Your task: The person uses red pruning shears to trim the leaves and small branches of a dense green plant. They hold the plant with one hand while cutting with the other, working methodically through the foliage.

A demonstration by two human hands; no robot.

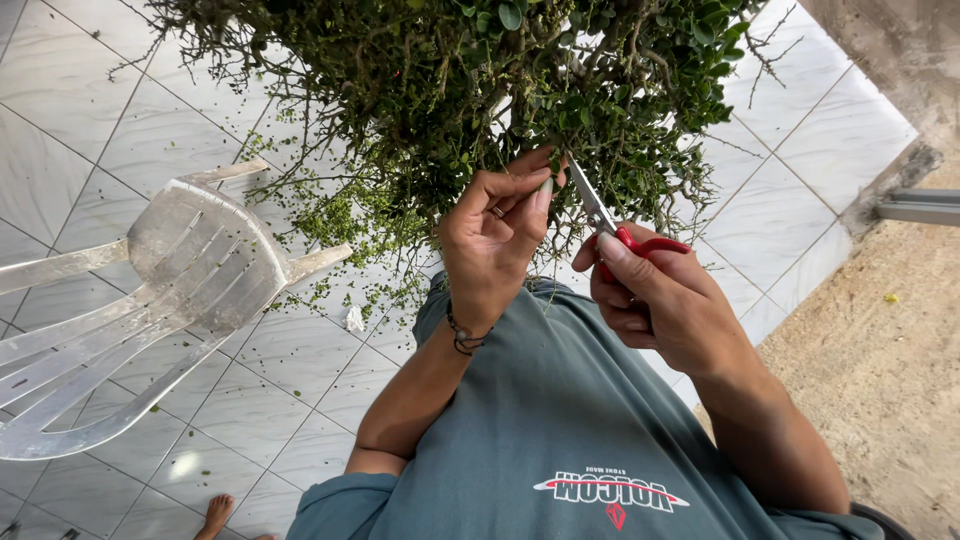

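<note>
White tiled floor (800,210) in daylight, white plastic chair (150,310) left, bare dirt ground (890,380) right.

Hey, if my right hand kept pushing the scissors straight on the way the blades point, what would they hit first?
Probably the twigs and small leaves of the shrub, right beside your left hand's fingertips. The right hand aims the red-handled scissors up and left; depth is hard to judge.
</note>
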